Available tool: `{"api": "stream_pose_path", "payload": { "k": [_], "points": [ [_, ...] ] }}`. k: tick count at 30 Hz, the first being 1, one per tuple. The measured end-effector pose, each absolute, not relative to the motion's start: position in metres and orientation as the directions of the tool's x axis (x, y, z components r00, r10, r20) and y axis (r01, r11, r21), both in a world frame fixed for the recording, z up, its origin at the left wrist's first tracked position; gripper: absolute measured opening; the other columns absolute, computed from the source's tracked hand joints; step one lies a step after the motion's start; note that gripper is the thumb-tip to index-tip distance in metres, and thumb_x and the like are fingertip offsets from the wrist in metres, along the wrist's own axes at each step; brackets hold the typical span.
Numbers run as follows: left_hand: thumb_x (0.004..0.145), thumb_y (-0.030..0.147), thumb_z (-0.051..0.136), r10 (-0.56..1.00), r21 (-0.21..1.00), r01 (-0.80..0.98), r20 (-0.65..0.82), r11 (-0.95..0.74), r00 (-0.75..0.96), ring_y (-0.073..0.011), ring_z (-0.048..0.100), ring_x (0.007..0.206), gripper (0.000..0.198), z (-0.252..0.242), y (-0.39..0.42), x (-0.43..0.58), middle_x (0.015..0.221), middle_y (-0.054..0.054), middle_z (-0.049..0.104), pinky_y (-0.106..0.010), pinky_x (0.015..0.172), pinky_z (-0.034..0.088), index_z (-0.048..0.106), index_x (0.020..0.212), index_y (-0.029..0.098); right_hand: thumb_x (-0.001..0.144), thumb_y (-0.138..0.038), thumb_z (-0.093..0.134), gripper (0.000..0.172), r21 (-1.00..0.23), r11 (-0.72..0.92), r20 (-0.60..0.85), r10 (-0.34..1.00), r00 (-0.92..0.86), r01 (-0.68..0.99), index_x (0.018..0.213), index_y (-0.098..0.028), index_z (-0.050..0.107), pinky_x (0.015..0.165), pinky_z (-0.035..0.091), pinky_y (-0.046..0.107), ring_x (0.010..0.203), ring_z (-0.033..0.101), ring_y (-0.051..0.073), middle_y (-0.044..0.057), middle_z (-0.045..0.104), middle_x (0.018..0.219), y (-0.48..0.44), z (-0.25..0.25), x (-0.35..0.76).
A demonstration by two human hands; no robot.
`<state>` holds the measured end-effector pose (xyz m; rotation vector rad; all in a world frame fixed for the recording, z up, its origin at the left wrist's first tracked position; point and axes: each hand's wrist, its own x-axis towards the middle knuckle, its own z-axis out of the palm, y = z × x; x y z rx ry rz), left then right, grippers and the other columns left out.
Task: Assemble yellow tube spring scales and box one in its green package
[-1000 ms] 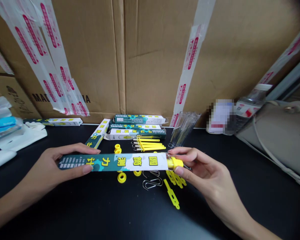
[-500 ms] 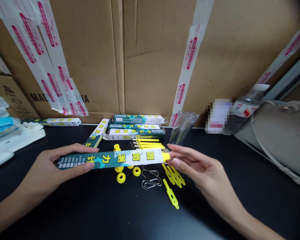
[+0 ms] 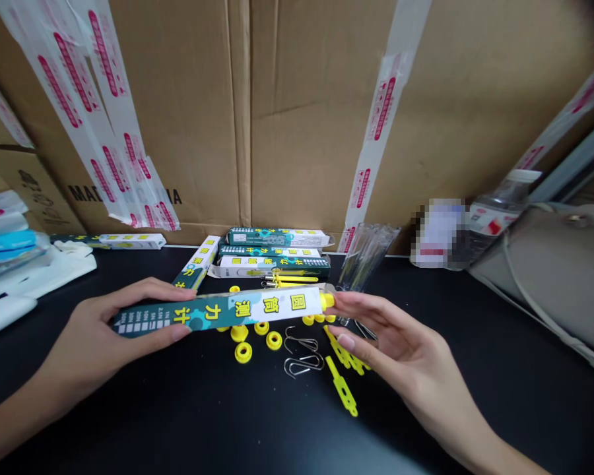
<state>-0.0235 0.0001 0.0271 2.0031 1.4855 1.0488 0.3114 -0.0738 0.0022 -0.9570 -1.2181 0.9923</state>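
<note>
My left hand point(image 3: 99, 330) grips the left end of a long green and white printed box point(image 3: 218, 311), held level above the black table point(image 3: 178, 422). A yellow cap point(image 3: 328, 301) pokes out of the box's right end. My right hand point(image 3: 391, 336) is at that end with fingers stretched out, fingertips touching the yellow cap. Under the box lie yellow rings point(image 3: 242, 352), yellow flat strips point(image 3: 344, 390) and bent wire hooks point(image 3: 301, 361).
More printed boxes point(image 3: 272, 252) and yellow rods point(image 3: 292, 280) lie behind, near clear plastic tubes point(image 3: 363, 257). Taped cardboard cartons point(image 3: 301, 119) form the back wall. A plastic bottle point(image 3: 495, 211) and a grey bag point(image 3: 559, 277) are at right; white and blue packets point(image 3: 10, 264) at left.
The yellow cap has slid further into the box, and my right hand's fingers have opened out at the box's end. The box has tilted slightly, right end up.
</note>
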Motion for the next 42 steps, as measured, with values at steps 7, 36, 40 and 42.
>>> {"api": "stream_pose_path", "payload": {
  "k": [7, 36, 40, 42],
  "points": [
    [0.06, 0.04, 0.092, 0.902, 0.697, 0.576, 0.374, -0.426, 0.215, -0.028, 0.074, 0.105, 0.03, 0.022, -0.002, -0.029, 0.1, 0.001, 0.082, -0.04, 0.103, 0.056, 0.075, 0.082, 0.031, 0.091, -0.025, 0.08, 0.02, -0.955, 0.294, 0.29, 0.952, 0.096, -0.038, 0.109, -0.034, 0.081, 0.088, 0.066, 0.02, 0.105, 0.079, 0.018, -0.001, 0.083, 0.118, -0.076, 0.006, 0.311],
    [0.055, 0.047, 0.089, 0.973, 0.794, 0.565, 0.216, -0.226, 0.085, -0.0368, 0.071, 0.112, 0.032, 0.03, -0.011, -0.008, 0.099, -0.002, 0.084, -0.052, 0.109, 0.05, 0.085, 0.083, 0.034, 0.092, -0.033, 0.074, 0.027, -0.742, 0.372, 0.51, 0.853, 0.11, 0.558, 0.118, -0.026, 0.073, 0.083, 0.07, 0.034, 0.096, 0.074, 0.023, 0.007, 0.075, 0.111, -0.072, -0.002, 0.321],
    [0.055, 0.047, 0.09, 0.965, 0.781, 0.57, 0.242, -0.256, 0.101, -0.0375, 0.07, 0.117, 0.032, 0.025, -0.012, -0.01, 0.099, -0.001, 0.084, -0.052, 0.111, 0.049, 0.085, 0.084, 0.036, 0.088, -0.044, 0.078, 0.035, -0.884, 0.239, 0.323, 0.934, 0.155, 0.403, 0.117, -0.026, 0.071, 0.061, 0.071, 0.031, 0.076, 0.075, 0.022, 0.006, 0.077, 0.094, -0.069, -0.002, 0.321],
    [0.055, 0.049, 0.09, 0.965, 0.783, 0.568, 0.249, -0.252, 0.084, -0.0377, 0.07, 0.117, 0.032, 0.024, -0.013, -0.009, 0.099, -0.001, 0.084, -0.052, 0.112, 0.048, 0.085, 0.085, 0.037, 0.086, -0.043, 0.081, 0.034, -0.925, 0.235, 0.292, 0.943, 0.16, 0.3, 0.114, -0.025, 0.072, 0.062, 0.07, 0.031, 0.076, 0.075, 0.022, 0.006, 0.078, 0.096, -0.069, -0.001, 0.321]
  ]
}}
